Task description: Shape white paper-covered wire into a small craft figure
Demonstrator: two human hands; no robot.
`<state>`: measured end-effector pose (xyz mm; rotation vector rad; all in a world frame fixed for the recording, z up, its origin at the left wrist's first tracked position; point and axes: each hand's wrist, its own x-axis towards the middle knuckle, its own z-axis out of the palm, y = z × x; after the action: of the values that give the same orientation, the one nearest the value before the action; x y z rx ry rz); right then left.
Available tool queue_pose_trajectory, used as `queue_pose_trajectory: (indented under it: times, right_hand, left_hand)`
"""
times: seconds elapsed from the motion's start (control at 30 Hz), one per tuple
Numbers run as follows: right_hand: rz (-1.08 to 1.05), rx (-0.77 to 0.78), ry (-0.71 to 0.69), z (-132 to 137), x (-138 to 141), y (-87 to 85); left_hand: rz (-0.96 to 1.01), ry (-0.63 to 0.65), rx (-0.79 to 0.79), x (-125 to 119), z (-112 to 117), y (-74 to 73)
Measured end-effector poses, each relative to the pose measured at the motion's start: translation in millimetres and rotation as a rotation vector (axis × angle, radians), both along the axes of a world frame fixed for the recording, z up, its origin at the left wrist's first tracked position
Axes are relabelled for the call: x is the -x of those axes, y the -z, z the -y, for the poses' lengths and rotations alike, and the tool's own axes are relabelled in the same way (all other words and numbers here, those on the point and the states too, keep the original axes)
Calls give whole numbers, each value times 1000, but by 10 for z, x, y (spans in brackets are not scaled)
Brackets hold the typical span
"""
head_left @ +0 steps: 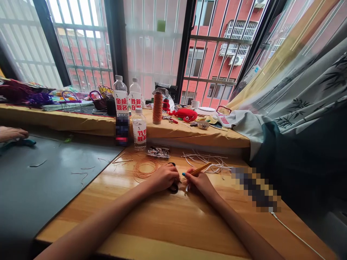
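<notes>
My right hand (200, 181) is closed around gold-coloured tweezers (202, 168), their points aimed left toward my other hand. A small blue spot shows at a fingertip, and a short white strip sticks out below the fingers. My left hand (166, 177) has its fingers pinched together just left of the tweezer points; what sits in the pinch is too small to make out. Black-handled scissors (174, 188) lie at this hand, partly hidden by it. Behind my left wrist rests a coil of thin orange-brown cord (145, 168).
White cords (202, 157) lie beyond my right hand. A clear box of small parts (158, 151) and a water bottle (139, 131) stand at the back. The ledge holds an orange thread spool (157, 108) and a red plush item (186, 115). Another person's hand (12, 134) is far left.
</notes>
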<state>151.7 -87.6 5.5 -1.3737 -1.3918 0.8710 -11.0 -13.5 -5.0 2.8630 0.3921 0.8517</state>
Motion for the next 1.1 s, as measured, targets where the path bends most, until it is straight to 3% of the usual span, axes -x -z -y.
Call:
queue_pose_trajectory:
  times: [0.23, 0.6, 0.87, 1.1]
  right_hand:
    - [-18, 34, -57, 4, -2, 3]
    - [214, -24, -40, 88, 58, -96]
    - [121, -2, -78, 90, 51, -67]
    - [170, -9, -71, 65, 32, -59]
  left_hand:
    - [-30, -21, -59, -10, 16, -13]
    - [-67, -24, -66, -8, 24, -31]
    - [-53, -16, -27, -6, 4, -16]
    - [-57, -26, -33, -14, 5, -17]
